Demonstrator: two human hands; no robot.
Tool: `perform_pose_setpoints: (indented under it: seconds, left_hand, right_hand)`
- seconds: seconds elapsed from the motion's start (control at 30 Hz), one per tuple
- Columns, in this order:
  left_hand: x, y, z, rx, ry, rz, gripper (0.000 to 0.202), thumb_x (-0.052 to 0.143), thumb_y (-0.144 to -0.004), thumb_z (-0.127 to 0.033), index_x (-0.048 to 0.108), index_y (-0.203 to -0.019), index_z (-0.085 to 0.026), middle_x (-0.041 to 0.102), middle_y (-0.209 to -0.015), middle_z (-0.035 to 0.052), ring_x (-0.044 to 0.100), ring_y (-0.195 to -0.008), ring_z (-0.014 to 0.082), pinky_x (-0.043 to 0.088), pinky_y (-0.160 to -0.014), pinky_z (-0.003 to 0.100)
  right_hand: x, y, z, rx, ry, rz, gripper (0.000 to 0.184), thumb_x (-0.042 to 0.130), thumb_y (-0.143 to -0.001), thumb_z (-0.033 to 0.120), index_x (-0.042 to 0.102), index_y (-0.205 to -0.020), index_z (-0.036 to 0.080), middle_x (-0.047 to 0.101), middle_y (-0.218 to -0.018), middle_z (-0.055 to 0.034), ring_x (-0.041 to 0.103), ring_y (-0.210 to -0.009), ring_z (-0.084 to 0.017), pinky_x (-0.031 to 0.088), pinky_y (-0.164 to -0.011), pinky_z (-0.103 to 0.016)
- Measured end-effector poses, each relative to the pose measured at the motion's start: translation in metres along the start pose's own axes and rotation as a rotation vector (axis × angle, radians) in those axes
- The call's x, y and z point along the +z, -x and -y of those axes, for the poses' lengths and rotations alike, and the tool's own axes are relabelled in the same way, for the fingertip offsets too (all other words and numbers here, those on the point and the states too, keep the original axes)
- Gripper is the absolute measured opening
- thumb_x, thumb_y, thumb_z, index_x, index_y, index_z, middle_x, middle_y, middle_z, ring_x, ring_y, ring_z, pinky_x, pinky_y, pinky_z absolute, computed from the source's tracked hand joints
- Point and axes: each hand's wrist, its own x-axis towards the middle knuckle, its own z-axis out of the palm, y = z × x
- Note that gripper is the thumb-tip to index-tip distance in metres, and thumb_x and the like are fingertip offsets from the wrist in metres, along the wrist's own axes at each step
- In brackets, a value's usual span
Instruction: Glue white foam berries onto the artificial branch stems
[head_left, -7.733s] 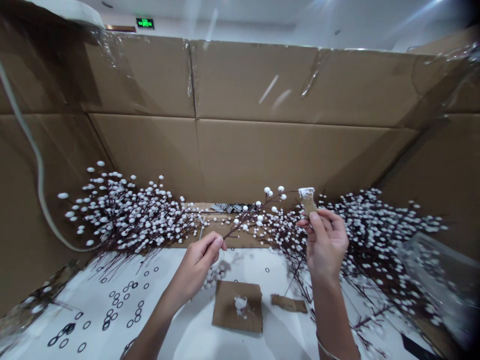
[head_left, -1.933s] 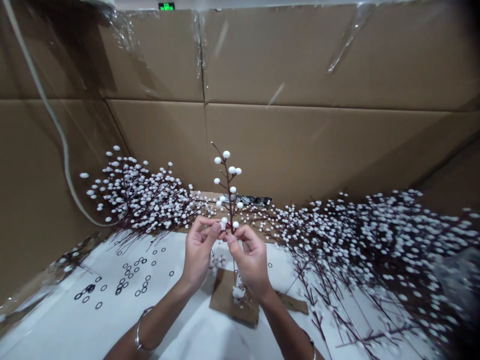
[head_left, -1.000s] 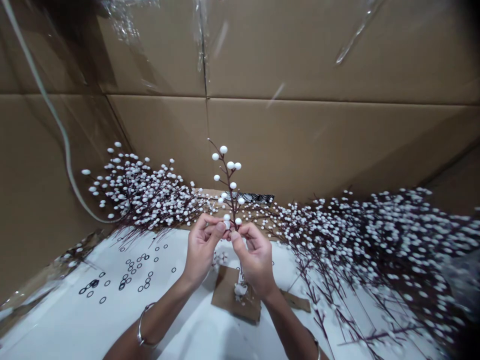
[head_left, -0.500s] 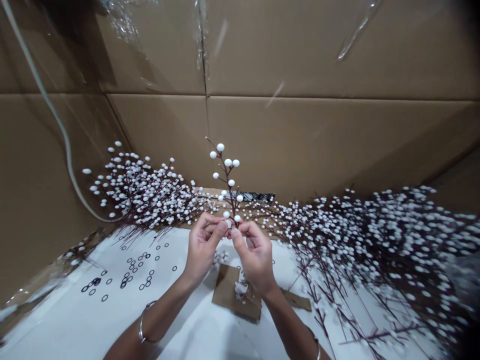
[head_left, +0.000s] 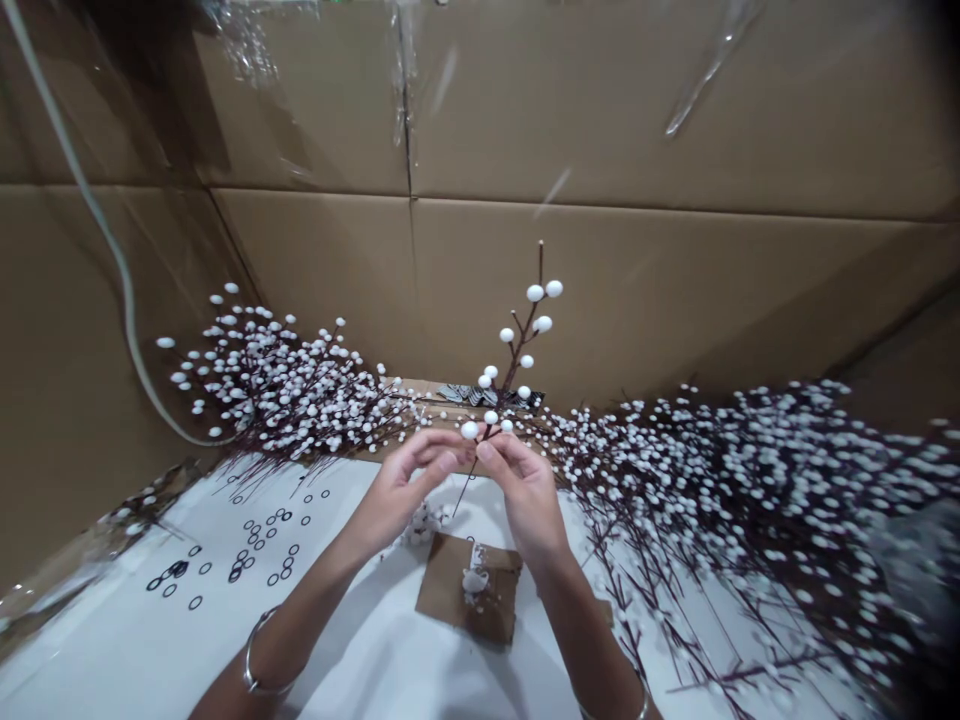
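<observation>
An artificial berry branch (head_left: 512, 374), with white round berries on a brown stem, stands upright in front of me and tilts to the right. My right hand (head_left: 527, 492) pinches its lower stem between thumb and fingers. My left hand (head_left: 420, 480) is at the same part of the stem, its curled fingertips against it just below a white berry (head_left: 470, 430). Its exact contact is partly hidden. The thin bare stem end points down between the hands. Below lies a cardboard piece (head_left: 442, 590) with a white lump (head_left: 475, 581), glue-like in look, on it.
Many small dark rings (head_left: 255, 535) lie scattered on the white table (head_left: 360, 640) at left. Berry branches are heaped at left (head_left: 292, 390) and right (head_left: 712, 470). Cardboard walls (head_left: 637, 270) stand behind, and a pale cable (head_left: 124, 265) hangs at left.
The berry branch has swung from leaning left to leaning right, and its stem end now shows below my hands. My left fingers have moved off a single berry.
</observation>
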Motion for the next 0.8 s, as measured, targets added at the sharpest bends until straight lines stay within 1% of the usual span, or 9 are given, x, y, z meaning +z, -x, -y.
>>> perform_pose_setpoints:
  seconds: [0.1, 0.23, 0.33, 0.43, 0.5, 0.6, 0.7, 0.77, 0.8]
  left_hand:
    - [0.002, 0.004, -0.004, -0.053, -0.179, 0.159, 0.023, 0.059, -0.091, -0.035, 0.072, -0.103, -0.020, 0.074, -0.095, 0.0091, 0.068, -0.091, 0.0225, 0.048, -0.085, 0.033]
    - [0.003, 0.005, -0.003, -0.061, -0.154, 0.107, 0.021, 0.058, -0.091, -0.035, 0.072, -0.095, -0.019, 0.074, -0.081, 0.0078, 0.069, -0.077, 0.0209, 0.050, -0.074, 0.030]
    - [0.004, 0.003, 0.000, -0.100, -0.132, 0.084, 0.022, 0.060, -0.089, -0.036, 0.071, -0.094, -0.019, 0.074, -0.080, 0.0089, 0.069, -0.075, 0.0208, 0.051, -0.069, 0.029]
    - [0.009, 0.003, 0.006, -0.112, -0.151, 0.133, 0.022, 0.059, -0.090, -0.036, 0.071, -0.091, -0.018, 0.074, -0.081, 0.0092, 0.069, -0.073, 0.0208, 0.051, -0.069, 0.029]
    - [0.015, 0.004, 0.009, -0.112, -0.174, 0.176, 0.024, 0.057, -0.091, -0.036, 0.071, -0.089, -0.017, 0.074, -0.081, 0.0085, 0.069, -0.072, 0.0205, 0.051, -0.069, 0.029]
    - [0.021, 0.006, 0.011, -0.125, -0.226, 0.231, 0.026, 0.055, -0.092, -0.037, 0.071, -0.091, -0.017, 0.074, -0.081, 0.0061, 0.069, -0.073, 0.0193, 0.050, -0.071, 0.027]
    - [0.013, 0.000, 0.014, -0.121, -0.322, 0.280, 0.030, 0.053, -0.093, -0.041, 0.071, -0.100, -0.018, 0.075, -0.090, 0.0049, 0.068, -0.087, 0.0196, 0.050, -0.079, 0.027]
    - [-0.004, -0.010, 0.023, -0.082, -0.438, 0.257, 0.035, 0.047, -0.096, -0.043, 0.070, -0.106, -0.019, 0.073, -0.102, 0.0055, 0.066, -0.097, 0.0202, 0.048, -0.086, 0.028]
    - [-0.015, -0.016, 0.030, -0.048, -0.515, 0.195, 0.037, 0.043, -0.097, -0.043, 0.070, -0.106, -0.019, 0.072, -0.105, 0.0061, 0.066, -0.099, 0.0203, 0.048, -0.088, 0.028]
  right_hand:
    - [-0.002, -0.001, -0.001, 0.099, -0.122, 0.052, 0.016, 0.068, -0.082, 0.036, 0.071, -0.077, 0.021, 0.069, -0.095, -0.0039, 0.062, -0.093, -0.018, 0.047, -0.083, -0.030]
    - [-0.006, -0.003, 0.007, 0.227, -0.211, 0.089, 0.019, 0.064, -0.080, 0.031, 0.071, -0.093, 0.020, 0.070, -0.109, -0.0075, 0.060, -0.108, -0.024, 0.045, -0.094, -0.039]
    - [-0.010, -0.004, 0.016, 0.120, -0.255, 0.045, 0.027, 0.057, -0.077, 0.028, 0.068, -0.100, 0.020, 0.068, -0.117, -0.0079, 0.057, -0.116, -0.025, 0.038, -0.104, -0.042]
    - [-0.012, -0.004, 0.019, 0.011, -0.256, -0.018, 0.025, 0.060, -0.081, 0.028, 0.060, -0.106, 0.024, 0.067, -0.119, -0.0060, 0.058, -0.116, -0.023, 0.039, -0.102, -0.040]
    - [-0.012, -0.003, 0.019, -0.008, -0.220, -0.085, 0.023, 0.063, -0.084, 0.029, 0.057, -0.106, 0.025, 0.068, -0.117, -0.0047, 0.059, -0.113, -0.021, 0.040, -0.099, -0.038]
    - [-0.012, -0.005, 0.015, -0.026, -0.205, -0.187, 0.016, 0.066, -0.085, 0.030, 0.059, -0.097, 0.024, 0.072, -0.102, -0.0016, 0.063, -0.101, -0.016, 0.042, -0.094, -0.032]
    - [-0.015, -0.007, 0.014, -0.016, -0.249, -0.227, 0.011, 0.070, -0.082, 0.027, 0.063, -0.089, 0.022, 0.072, -0.087, 0.0021, 0.064, -0.088, -0.011, 0.043, -0.087, -0.026]
    - [-0.016, -0.009, 0.015, 0.001, -0.270, -0.235, 0.012, 0.072, -0.080, 0.027, 0.065, -0.089, 0.022, 0.072, -0.083, 0.0022, 0.065, -0.084, -0.011, 0.045, -0.085, -0.025]
    - [-0.017, -0.009, 0.016, 0.003, -0.278, -0.240, 0.013, 0.074, -0.079, 0.027, 0.067, -0.089, 0.021, 0.072, -0.082, 0.0019, 0.065, -0.082, -0.011, 0.045, -0.085, -0.025]
